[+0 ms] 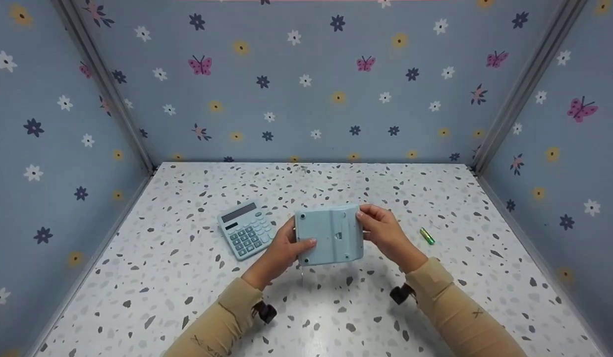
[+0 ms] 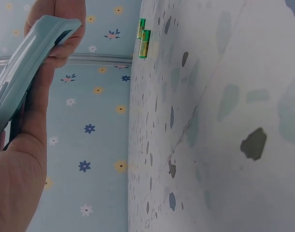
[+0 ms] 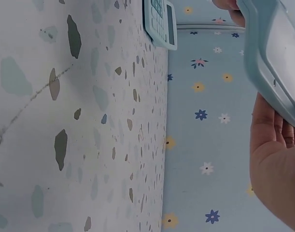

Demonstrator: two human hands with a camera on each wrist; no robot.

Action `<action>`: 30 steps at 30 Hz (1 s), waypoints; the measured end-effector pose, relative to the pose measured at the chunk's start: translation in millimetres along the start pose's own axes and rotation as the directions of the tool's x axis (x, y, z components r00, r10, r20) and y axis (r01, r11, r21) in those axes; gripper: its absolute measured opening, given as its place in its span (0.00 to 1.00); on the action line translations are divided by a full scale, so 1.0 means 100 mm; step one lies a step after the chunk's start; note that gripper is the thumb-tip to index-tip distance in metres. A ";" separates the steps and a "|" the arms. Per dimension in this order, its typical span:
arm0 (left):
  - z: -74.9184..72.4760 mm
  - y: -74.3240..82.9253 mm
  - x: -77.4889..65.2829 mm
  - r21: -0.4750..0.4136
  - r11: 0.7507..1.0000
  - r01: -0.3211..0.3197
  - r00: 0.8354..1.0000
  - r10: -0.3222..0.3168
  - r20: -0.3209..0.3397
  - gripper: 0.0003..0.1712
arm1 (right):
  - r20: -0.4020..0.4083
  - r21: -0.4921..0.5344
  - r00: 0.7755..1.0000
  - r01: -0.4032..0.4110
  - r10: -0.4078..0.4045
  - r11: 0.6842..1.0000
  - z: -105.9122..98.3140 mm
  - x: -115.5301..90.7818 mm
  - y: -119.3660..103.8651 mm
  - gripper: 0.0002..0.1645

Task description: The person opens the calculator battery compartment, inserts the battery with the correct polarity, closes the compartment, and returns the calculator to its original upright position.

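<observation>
Between my two hands is a light blue calculator (image 1: 320, 233), its back turned up, raised over the table. My left hand (image 1: 286, 246) grips its left side, thumb across the back and fingers underneath. At the upper right corner my right hand (image 1: 385, 233) pinches the edge between thumb and fingers. The back shows dark round spots near the corners and a small latch-like mark on the raised part. In the left wrist view the thin side of this calculator (image 2: 34, 63) shows; its keys are hidden.
A second light blue calculator (image 1: 246, 230) lies face up to the left on the speckled table (image 1: 187, 302). Two green batteries (image 2: 144, 43) lie together to the right. Flower-patterned walls (image 1: 306, 99) stand at the back and both sides.
</observation>
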State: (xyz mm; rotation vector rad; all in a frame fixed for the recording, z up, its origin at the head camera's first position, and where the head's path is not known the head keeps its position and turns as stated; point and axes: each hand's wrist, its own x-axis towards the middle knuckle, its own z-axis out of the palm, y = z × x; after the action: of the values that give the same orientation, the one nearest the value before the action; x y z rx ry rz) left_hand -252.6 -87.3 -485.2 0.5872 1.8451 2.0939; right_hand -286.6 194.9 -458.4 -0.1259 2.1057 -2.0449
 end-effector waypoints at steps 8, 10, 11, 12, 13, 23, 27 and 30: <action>-0.02 -0.04 -0.01 -0.048 0.998 0.038 0.999 -0.038 0.010 0.36 | -0.017 -0.040 1.000 -0.013 0.012 0.999 0.03 0.02 0.05 0.17; -0.01 -0.04 -0.01 -0.062 0.997 0.045 0.999 -0.044 0.008 0.36 | -0.036 -0.052 0.999 -0.023 0.021 0.998 0.04 0.02 0.05 0.17; -0.01 -0.04 -0.01 -0.066 0.997 0.047 0.999 -0.047 0.006 0.36 | -0.048 -0.059 0.999 -0.030 0.027 0.998 0.05 0.03 0.04 0.18; -0.01 -0.04 -0.01 -0.069 0.996 0.049 0.999 -0.049 0.003 0.36 | -0.058 -0.064 0.998 -0.033 0.030 0.997 0.06 0.03 0.04 0.18; 0.00 -0.05 -0.01 -0.073 0.996 0.051 0.999 -0.051 -0.001 0.36 | -0.072 -0.071 0.997 -0.036 0.031 0.997 0.07 0.03 0.03 0.18; 0.00 -0.08 0.00 -0.089 0.995 0.053 0.998 -0.056 -0.028 0.34 | -0.152 -0.232 0.975 0.125 -0.163 0.965 0.15 0.01 -0.03 0.19; 0.01 -0.06 0.01 -0.105 0.993 0.060 0.996 -0.067 -0.059 0.34 | -0.149 -0.327 0.956 0.195 -0.254 0.925 0.21 -0.02 -0.04 0.23; 0.01 -0.06 0.03 -0.114 0.991 0.063 0.994 -0.072 -0.080 0.34 | -0.152 -0.361 0.945 0.219 -0.289 0.906 0.26 -0.05 -0.06 0.24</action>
State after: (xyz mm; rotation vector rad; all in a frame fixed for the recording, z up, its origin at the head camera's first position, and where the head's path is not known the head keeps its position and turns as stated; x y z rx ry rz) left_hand -254.7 -84.1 -490.5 0.4092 1.7513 2.1909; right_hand -276.7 170.0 -452.4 -0.2706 2.6886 -1.8677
